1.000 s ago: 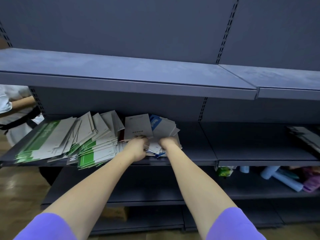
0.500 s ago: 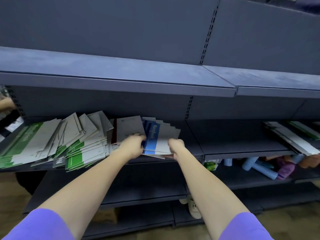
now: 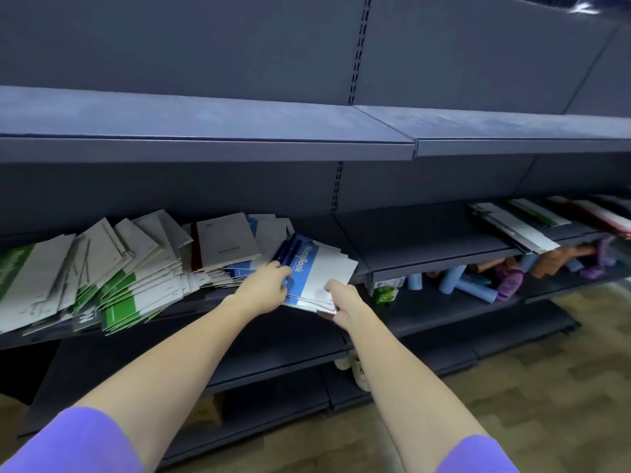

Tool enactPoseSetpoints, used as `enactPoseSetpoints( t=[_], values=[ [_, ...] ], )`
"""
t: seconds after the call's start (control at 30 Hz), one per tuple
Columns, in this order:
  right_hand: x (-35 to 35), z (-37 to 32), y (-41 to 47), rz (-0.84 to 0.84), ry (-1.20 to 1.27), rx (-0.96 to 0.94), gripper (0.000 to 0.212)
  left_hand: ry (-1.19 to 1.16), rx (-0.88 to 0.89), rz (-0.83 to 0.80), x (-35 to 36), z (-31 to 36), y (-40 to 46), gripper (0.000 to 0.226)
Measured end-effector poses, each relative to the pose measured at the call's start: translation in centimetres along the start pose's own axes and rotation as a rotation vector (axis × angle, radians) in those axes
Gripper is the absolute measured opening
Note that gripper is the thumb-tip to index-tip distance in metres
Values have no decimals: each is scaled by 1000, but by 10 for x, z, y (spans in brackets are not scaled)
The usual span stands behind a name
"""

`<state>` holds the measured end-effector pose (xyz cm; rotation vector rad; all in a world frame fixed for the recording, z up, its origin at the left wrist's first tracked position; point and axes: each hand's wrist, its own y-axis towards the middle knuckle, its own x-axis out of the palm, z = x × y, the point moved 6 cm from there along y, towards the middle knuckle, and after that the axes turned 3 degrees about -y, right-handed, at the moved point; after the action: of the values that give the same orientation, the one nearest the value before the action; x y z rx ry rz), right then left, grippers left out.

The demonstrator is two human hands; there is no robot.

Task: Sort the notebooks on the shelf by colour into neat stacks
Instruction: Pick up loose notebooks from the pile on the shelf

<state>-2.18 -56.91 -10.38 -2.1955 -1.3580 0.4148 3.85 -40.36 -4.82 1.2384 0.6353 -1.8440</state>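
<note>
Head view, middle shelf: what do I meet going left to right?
Green-and-white notebooks → grey notebook → left hand → blue-and-white notebooks, gripped by both hands → right hand → bare shelf → another pile of notebooks.

**Dark shelving over a wooden floor**

A dark blue-grey metal shelving unit [image 3: 205, 121] fills the view, its back panel [image 3: 170, 46] slotted by perforated uprights [image 3: 356, 63]; lower shelves [image 3: 444, 312] hold blue tubes [image 3: 474, 290] and purple items [image 3: 510, 283]; patterned brown flooring [image 3: 546, 404] lies below, dimly lit.
</note>
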Motion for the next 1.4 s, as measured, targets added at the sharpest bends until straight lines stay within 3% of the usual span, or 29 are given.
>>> enactPoseSetpoints(
  t=[0.1, 0.27, 0.5, 0.6, 0.77, 0.93, 1.13, 1.23, 1.4],
  values=[
    [-12, 4, -11, 27, 23, -48, 22, -5, -3, 22, 1, 13, -6, 27],
    [-70, 0, -16, 36, 34, -147, 28, 5, -9, -3, 15, 49, -8, 27],
    [-216, 5, -26, 100, 66, -251, 28, 80, -116, -174, 62, 152, 1, 42],
    [-282, 11, -36, 115, 136, -266, 33, -61, -160, -244, 91, 208, 9, 53],
    [-382, 14, -65, 150, 90, -315, 36, -484, -187, -183, 132, 307, 39, 45],
    [-465, 23, -85, 239, 53, -339, 31, -602, -113, -122, 166, 396, 54, 36],
    [-530, 36, -80, 304, -54, -240, 31, -868, -208, -199, 217, 449, 72, 38],
    [-553, 37, -66, 291, -70, -216, 32, -853, -228, -228, 230, 471, 86, 19],
    [-586, 20, -34, 286, -135, -235, 33, -956, -259, -245, 257, 496, 138, 22]
  ],
)
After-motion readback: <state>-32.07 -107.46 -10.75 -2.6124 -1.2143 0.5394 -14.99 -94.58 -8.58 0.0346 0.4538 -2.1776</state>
